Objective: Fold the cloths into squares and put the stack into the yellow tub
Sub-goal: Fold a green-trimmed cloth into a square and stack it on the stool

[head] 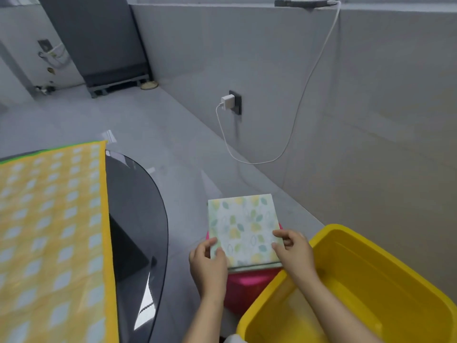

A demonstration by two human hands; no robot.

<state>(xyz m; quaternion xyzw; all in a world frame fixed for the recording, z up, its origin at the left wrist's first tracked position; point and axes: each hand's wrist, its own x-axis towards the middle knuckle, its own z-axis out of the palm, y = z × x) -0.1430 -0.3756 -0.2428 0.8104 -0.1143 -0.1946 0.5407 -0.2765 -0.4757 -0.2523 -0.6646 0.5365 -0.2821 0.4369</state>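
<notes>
Now both hands are holding the square-folded stack of leaf-printed pale cloths (243, 229) by its near corners, left hand (209, 262) pinching at seven o'clock, right hand (294, 251) at five, above a pink object (244, 290). Folding looks finished; next, carrying it level toward four o'clock into the yellow plastic tub (351, 290).

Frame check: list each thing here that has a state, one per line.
Folded cloth stack: squared, held above pink object.
Left hand: grips stack's near left corner.
Right hand: grips stack's near right edge.
Yellow tub: open, no cloths inside.
Charger: plugged in.
</notes>
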